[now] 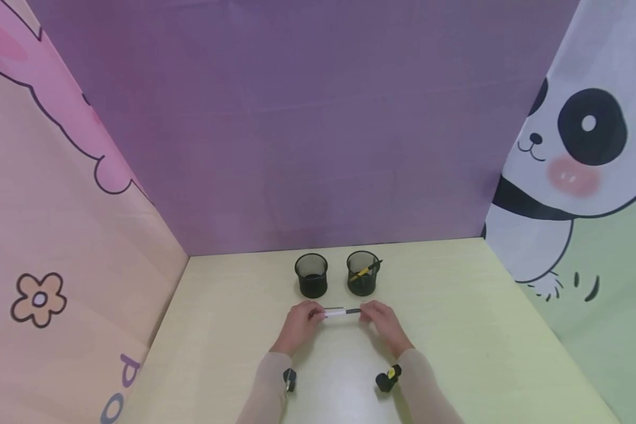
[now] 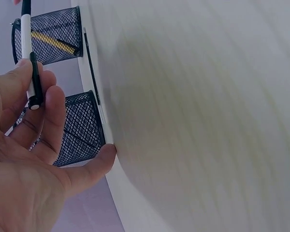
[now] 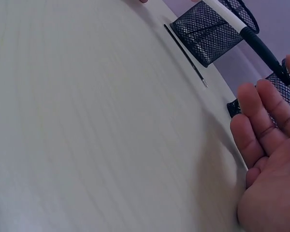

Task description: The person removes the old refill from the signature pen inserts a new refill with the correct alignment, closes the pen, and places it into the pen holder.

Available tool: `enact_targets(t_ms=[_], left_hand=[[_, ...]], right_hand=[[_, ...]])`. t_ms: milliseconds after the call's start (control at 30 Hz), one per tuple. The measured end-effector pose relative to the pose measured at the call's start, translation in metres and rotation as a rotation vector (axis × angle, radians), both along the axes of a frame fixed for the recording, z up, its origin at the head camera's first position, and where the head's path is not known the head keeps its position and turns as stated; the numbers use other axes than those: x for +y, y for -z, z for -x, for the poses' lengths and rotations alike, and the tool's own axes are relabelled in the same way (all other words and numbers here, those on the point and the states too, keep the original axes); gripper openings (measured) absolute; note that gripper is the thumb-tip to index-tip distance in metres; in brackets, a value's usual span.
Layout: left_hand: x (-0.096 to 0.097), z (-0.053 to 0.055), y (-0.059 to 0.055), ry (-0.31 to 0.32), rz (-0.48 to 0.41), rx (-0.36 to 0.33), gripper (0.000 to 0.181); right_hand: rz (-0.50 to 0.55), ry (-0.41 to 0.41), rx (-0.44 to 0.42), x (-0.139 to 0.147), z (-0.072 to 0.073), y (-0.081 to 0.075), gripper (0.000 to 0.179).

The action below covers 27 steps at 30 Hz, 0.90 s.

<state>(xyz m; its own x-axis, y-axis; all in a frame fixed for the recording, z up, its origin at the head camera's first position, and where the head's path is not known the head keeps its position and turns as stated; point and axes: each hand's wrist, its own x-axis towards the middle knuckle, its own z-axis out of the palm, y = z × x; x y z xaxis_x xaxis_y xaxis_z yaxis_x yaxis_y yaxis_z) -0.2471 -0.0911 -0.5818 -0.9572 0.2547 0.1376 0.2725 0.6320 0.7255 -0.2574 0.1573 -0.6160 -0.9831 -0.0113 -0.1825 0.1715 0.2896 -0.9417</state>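
My left hand [image 1: 301, 324] pinches the clip end of a white pen [image 1: 335, 313] with black ends between thumb and fingers. The pen is held level above the table. At its other end is my right hand [image 1: 384, 324], thumb and fingers at the dark grip and tip. In the right wrist view the other fingers [image 3: 249, 99] extend below the tip, and the contact is partly cut off by the frame edge. Just beyond the pen, a thin dark rod [image 3: 186, 55] with a silvery tip, like a pen refill, lies on the table.
Two black mesh pen cups stand near the table's back edge. The left cup [image 1: 312, 285] shows nothing sticking out. A yellow and black pen [image 1: 365, 270] leans in the right cup [image 1: 361, 287]. A purple backdrop [image 1: 318, 129] rises behind the pale table [image 1: 217, 341].
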Motion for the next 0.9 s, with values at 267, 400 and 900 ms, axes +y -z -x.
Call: enact_targets(t_ms=[267, 400, 900], left_hand=[[0.0006, -0.0004, 0.0010, -0.003, 0.003, 0.009, 0.006], [0.0011, -0.0005, 0.0016, -0.003, 0.001, 0.008, 0.006], [0.0019, -0.0007, 0.0025, 0.001, -0.003, 0.015, 0.005]], right_hand=[[0.080, -0.009, 0.013, 0.0025, -0.0008, 0.0005, 0.015], [0.048, -0.007, -0.006, 0.0013, -0.0016, -0.0028, 0.018], [-0.048, -0.002, -0.023, -0.0031, -0.0013, -0.0014, 0.043]])
